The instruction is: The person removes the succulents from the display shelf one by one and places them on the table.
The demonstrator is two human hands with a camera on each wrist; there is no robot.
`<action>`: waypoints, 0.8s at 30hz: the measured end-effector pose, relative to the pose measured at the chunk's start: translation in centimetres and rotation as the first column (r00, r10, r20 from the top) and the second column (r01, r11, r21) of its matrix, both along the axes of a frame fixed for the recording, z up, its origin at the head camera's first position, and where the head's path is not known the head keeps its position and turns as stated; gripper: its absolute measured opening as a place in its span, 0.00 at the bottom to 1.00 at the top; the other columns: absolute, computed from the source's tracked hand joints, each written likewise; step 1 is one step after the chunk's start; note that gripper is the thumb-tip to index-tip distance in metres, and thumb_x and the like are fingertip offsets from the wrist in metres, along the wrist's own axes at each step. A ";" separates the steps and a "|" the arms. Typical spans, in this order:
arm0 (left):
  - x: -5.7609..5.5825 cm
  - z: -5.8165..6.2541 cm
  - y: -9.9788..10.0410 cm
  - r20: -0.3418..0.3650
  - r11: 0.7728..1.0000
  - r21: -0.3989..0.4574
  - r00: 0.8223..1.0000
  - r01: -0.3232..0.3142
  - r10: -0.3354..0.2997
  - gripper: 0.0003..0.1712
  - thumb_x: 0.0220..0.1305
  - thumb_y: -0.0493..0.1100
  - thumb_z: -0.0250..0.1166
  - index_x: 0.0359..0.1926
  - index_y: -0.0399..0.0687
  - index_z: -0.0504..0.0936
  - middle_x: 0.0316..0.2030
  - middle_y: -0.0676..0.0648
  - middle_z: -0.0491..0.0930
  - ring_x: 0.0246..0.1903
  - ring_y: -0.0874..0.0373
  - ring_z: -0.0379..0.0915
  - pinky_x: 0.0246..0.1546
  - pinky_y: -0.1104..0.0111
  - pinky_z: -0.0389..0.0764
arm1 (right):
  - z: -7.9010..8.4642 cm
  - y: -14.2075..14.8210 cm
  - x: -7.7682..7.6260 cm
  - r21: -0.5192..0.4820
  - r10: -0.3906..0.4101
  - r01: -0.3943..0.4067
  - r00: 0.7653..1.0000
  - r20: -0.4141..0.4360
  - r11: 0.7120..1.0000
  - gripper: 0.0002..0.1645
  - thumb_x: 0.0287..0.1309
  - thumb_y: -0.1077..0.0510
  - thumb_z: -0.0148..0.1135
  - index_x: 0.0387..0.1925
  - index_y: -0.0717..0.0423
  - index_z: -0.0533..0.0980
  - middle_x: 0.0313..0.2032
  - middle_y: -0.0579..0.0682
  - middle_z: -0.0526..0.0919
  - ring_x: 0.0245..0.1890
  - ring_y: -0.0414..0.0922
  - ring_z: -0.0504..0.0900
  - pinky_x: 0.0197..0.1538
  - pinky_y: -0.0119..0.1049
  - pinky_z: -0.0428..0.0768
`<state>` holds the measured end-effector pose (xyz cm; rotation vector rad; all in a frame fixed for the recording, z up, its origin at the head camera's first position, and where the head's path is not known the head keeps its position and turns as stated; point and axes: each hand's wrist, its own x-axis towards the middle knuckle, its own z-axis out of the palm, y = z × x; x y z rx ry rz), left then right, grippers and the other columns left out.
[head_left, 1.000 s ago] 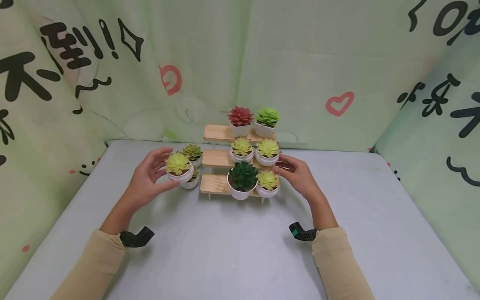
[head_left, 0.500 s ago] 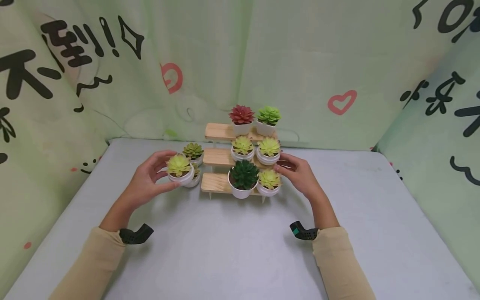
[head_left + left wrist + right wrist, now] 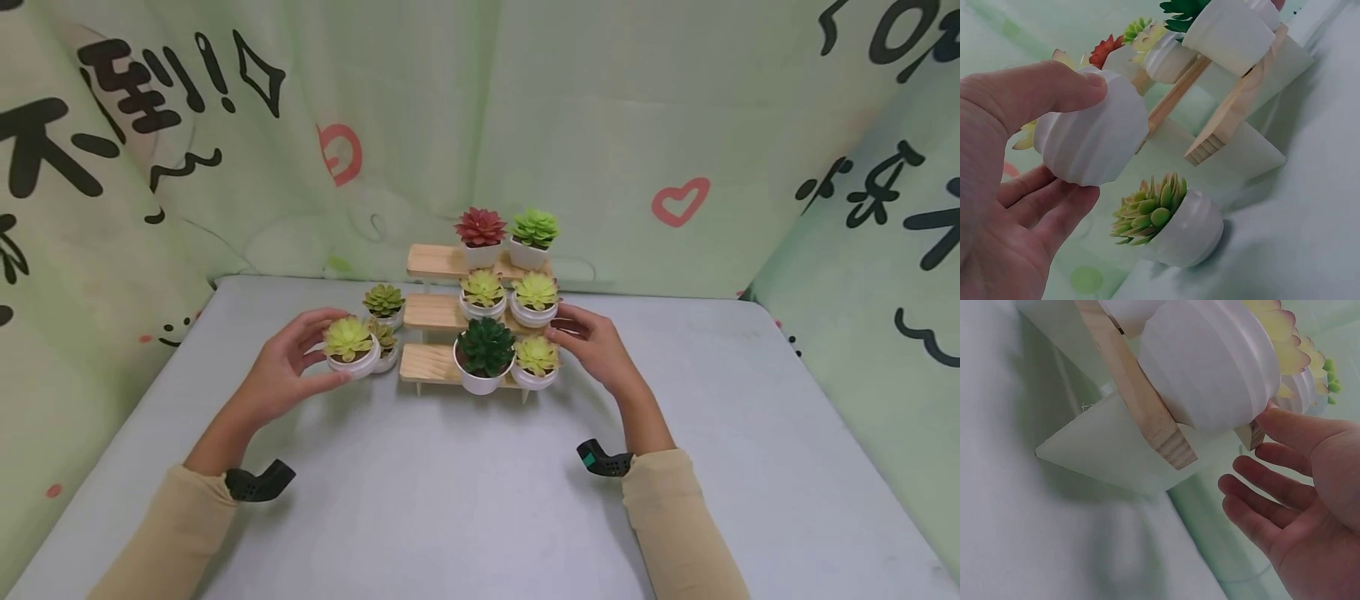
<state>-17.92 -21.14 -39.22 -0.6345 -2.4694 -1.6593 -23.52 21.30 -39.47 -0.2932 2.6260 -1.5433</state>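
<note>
Leftward and a little nearer the viewer, the left hand (image 3: 281,377) and its yellow-green plant (image 3: 348,342) have shifted since half a second ago, showing more of the front small plant (image 3: 382,337); the plants on the stand keep their places. Pale green curtain (image 3: 585,150) with dark lettering and red hearts forms the backdrop and sides. Before it spreads a white table (image 3: 450,500). Toward its back edge sits a wooden stand (image 3: 427,364) of three steps. Beige sleeves (image 3: 682,517) cover both forearms. On the left, the hand is clamped on its plant's white pot, thumb on one side and fingers on the other, lifted off the table near the stand's left end. The right hand (image 3: 600,350) is at the stand's right end, fingers gently bent; whether it pinches the middle step cannot be told. Front step: a dark green plant (image 3: 486,350) and, to its right, a yellow one (image 3: 536,358). Middle step: two yellow plants (image 3: 535,294) side by side. Top step: a red plant (image 3: 481,229) beside a bright green one (image 3: 534,229). Smallest, the rear small plant (image 3: 384,302) stands behind its partner, left of the stand.
</note>
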 end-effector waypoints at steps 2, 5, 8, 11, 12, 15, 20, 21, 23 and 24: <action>0.2 -0.1 -0.1 -0.001 1.000 -0.005 1.000 0.001 -0.001 0.41 0.51 0.31 0.73 0.65 0.47 0.67 0.63 0.46 0.69 0.58 0.73 0.66 0.53 0.86 0.73 | 0.0 0.0 0.0 -0.004 0.001 -0.001 1.000 0.005 1.000 0.34 0.64 0.52 0.62 0.68 0.57 0.66 0.64 0.60 0.73 0.64 0.56 0.73 0.66 0.51 0.73; 0.5 -0.4 -0.3 0.001 1.000 0.004 1.000 0.010 -0.010 0.41 0.51 0.30 0.73 0.65 0.46 0.67 0.62 0.47 0.69 0.58 0.72 0.67 0.53 0.86 0.74 | -0.1 0.0 0.0 -0.004 0.000 0.000 1.000 0.008 1.000 0.34 0.64 0.52 0.62 0.68 0.57 0.65 0.64 0.60 0.73 0.64 0.56 0.72 0.66 0.51 0.73; 0.7 -0.7 -0.5 0.006 1.000 0.013 1.000 0.021 -0.021 0.40 0.51 0.30 0.73 0.65 0.45 0.66 0.62 0.49 0.70 0.57 0.72 0.67 0.53 0.86 0.74 | 0.0 -0.1 0.0 -0.001 -0.003 0.003 1.000 0.011 1.000 0.34 0.64 0.51 0.62 0.68 0.56 0.65 0.64 0.60 0.73 0.64 0.56 0.72 0.66 0.51 0.73; 0.9 -1.1 -0.6 0.012 0.999 0.018 0.999 0.031 -0.031 0.40 0.51 0.30 0.73 0.64 0.44 0.66 0.60 0.53 0.70 0.56 0.72 0.68 0.52 0.85 0.75 | 0.0 -0.1 0.0 0.001 -0.004 0.004 1.000 0.012 1.000 0.34 0.64 0.51 0.62 0.68 0.56 0.66 0.64 0.60 0.72 0.65 0.56 0.72 0.66 0.51 0.73; 0.9 -1.2 -0.6 0.013 0.999 0.017 0.999 0.033 -0.033 0.40 0.50 0.30 0.73 0.64 0.44 0.66 0.60 0.54 0.70 0.56 0.72 0.68 0.51 0.85 0.76 | 0.0 -0.1 0.0 0.000 -0.004 0.004 1.000 0.011 1.000 0.34 0.64 0.51 0.62 0.68 0.56 0.66 0.64 0.59 0.72 0.65 0.56 0.72 0.67 0.51 0.73; 0.9 -1.5 -0.6 0.021 0.999 0.019 0.999 0.041 -0.041 0.40 0.50 0.30 0.73 0.63 0.44 0.66 0.59 0.55 0.70 0.56 0.73 0.68 0.50 0.84 0.77 | 0.0 -0.1 0.0 -0.003 -0.002 0.002 1.000 0.006 1.000 0.33 0.64 0.52 0.62 0.68 0.56 0.66 0.64 0.59 0.72 0.65 0.56 0.72 0.67 0.51 0.73; 0.8 -1.9 -0.4 0.043 0.998 -0.007 0.997 0.059 -0.059 0.40 0.51 0.31 0.74 0.64 0.44 0.66 0.61 0.47 0.69 0.57 0.76 0.66 0.50 0.84 0.77 | 0.1 -0.1 0.1 -0.004 -0.001 0.001 1.000 0.002 1.000 0.33 0.64 0.52 0.61 0.68 0.56 0.66 0.64 0.59 0.72 0.64 0.56 0.72 0.67 0.52 0.72; 0.7 -2.0 -0.4 0.047 0.998 -0.015 0.997 0.060 -0.059 0.40 0.51 0.32 0.74 0.64 0.44 0.66 0.62 0.45 0.68 0.57 0.76 0.66 0.50 0.84 0.77 | 0.1 -0.1 0.1 -0.002 0.000 0.000 1.000 0.002 1.000 0.33 0.64 0.52 0.61 0.68 0.56 0.66 0.64 0.59 0.72 0.64 0.56 0.72 0.67 0.52 0.72; 0.7 -2.2 -0.4 0.058 0.998 -0.026 0.997 0.059 -0.057 0.40 0.51 0.33 0.74 0.64 0.45 0.66 0.63 0.44 0.68 0.57 0.77 0.66 0.50 0.84 0.77 | 0.1 -0.1 0.1 0.001 0.001 -0.001 1.000 0.002 1.000 0.33 0.64 0.52 0.61 0.68 0.56 0.66 0.64 0.59 0.72 0.64 0.56 0.72 0.67 0.52 0.72; 0.7 -2.2 -0.4 0.065 0.998 -0.029 0.996 0.060 -0.058 0.40 0.50 0.33 0.74 0.64 0.45 0.66 0.63 0.44 0.68 0.57 0.77 0.66 0.51 0.84 0.77 | 0.1 -0.1 0.1 0.002 0.000 0.000 1.000 0.003 1.000 0.33 0.64 0.52 0.61 0.68 0.56 0.66 0.64 0.59 0.72 0.64 0.56 0.72 0.67 0.52 0.72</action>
